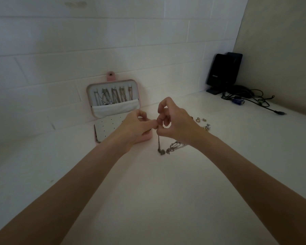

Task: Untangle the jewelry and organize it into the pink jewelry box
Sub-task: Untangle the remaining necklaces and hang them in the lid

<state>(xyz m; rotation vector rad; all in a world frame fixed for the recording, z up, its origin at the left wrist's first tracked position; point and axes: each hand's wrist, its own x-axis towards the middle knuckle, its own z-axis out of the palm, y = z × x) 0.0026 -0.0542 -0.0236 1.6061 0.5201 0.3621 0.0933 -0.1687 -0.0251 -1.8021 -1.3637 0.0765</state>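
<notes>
the box (145,137) stands open on a white counter (148,191), at the foot of a white tiled wall (60,50). its lid leans on the wall, and i see several chains (111,97) hanging in a row inside it above a white pocket. the flat half shows a white panel dotted with small holes. a beige wall meets the tiles at the right, and in that corner i see a black speaker (223,71) with dark cables (251,99) trailing over the counter.

my left hand (132,128) is in front of the box, fingers curled, thumb and forefinger pinched at the top of a thin necklace (159,142). my right hand (173,121) meets it there, its fingertips pinching the same spot, the other fingers bent and raised. the necklace hangs from the pinch to the counter, where it ends in a tangled heap (173,147) just under my right wrist. beyond that hand lie small earrings (204,123), loose on the counter.
</notes>
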